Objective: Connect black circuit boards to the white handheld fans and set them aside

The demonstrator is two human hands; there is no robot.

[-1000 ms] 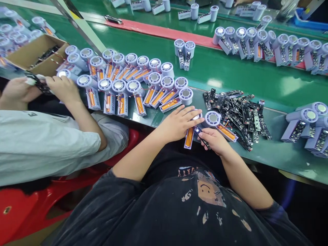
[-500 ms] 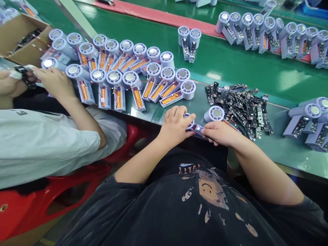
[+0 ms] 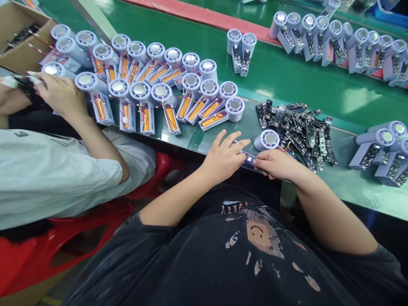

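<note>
At the bench edge, my right hand (image 3: 276, 163) pinches the handle end of a lilac fan unit with a lit circuit board (image 3: 249, 158) in it. My left hand (image 3: 228, 153) lies over the unit's round head, fingers spread, hiding most of it. Just behind my right hand lies another lilac fan unit (image 3: 267, 139), its handle partly covered by the hand. A heap of black circuit boards (image 3: 299, 127) is beyond it to the right.
Rows of fan units with orange batteries (image 3: 145, 102) fill the bench at left. More units stand at far right (image 3: 382, 144), mid-belt (image 3: 240, 49) and back right (image 3: 334, 38). A co-worker's hands (image 3: 60, 93) work at left, near a cardboard box (image 3: 28, 57).
My left hand's fingers have lifted and spread over the round head, covering more of it. My right hand keeps its pinch. The view has shifted slightly.
</note>
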